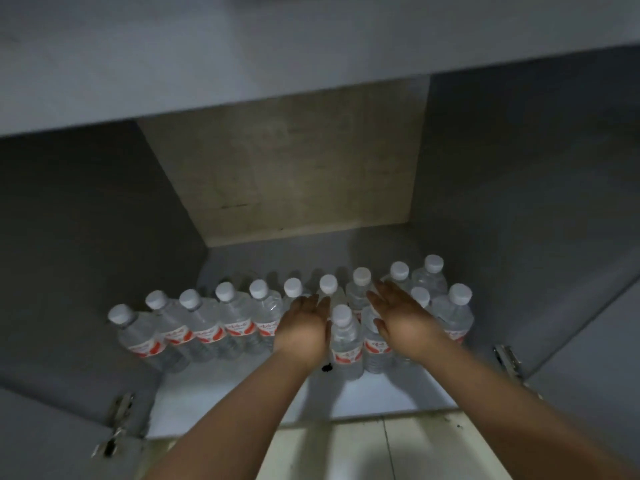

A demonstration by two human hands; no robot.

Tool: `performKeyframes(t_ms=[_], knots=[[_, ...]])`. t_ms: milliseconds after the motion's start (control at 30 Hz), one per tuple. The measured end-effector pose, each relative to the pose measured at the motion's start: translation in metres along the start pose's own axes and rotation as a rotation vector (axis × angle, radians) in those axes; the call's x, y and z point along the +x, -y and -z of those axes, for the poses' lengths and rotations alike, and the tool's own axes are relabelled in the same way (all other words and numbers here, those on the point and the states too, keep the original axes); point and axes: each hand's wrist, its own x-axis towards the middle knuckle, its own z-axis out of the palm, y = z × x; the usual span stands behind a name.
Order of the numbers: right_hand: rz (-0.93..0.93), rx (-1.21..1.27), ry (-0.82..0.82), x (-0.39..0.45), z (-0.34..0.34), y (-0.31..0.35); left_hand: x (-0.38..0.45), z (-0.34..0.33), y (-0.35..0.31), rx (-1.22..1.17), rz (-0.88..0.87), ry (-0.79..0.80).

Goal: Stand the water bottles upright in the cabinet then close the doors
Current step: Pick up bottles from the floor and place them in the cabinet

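head view: water bottles (239, 317), upright, rowed across centre frame on the cabinet (242, 393) floor. left hand (304, 327) and right hand (405, 323) flat-open, empty, flanking the front bottle (344, 341). doors open. risk: a sideways nudge topples the packed row.
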Motion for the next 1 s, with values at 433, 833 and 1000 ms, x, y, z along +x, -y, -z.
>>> performKeyframes(t_ms=[433, 833, 1000], knots=[[-0.21, 0.192, 0.019, -0.148, 0.166, 0.045, -0.12, 0.15, -0.079, 0.036, 0.002, 0.108], [-0.51, 0.224, -0.376, -0.359, 0.377, 0.006, -0.228, 0.345, -0.242, -0.025, -0.252, -0.014], [-0.687, 0.201, -0.447, -0.461, 0.402, -0.053, -0.253, 0.377, -0.325, -0.041, -0.416, -0.115]])
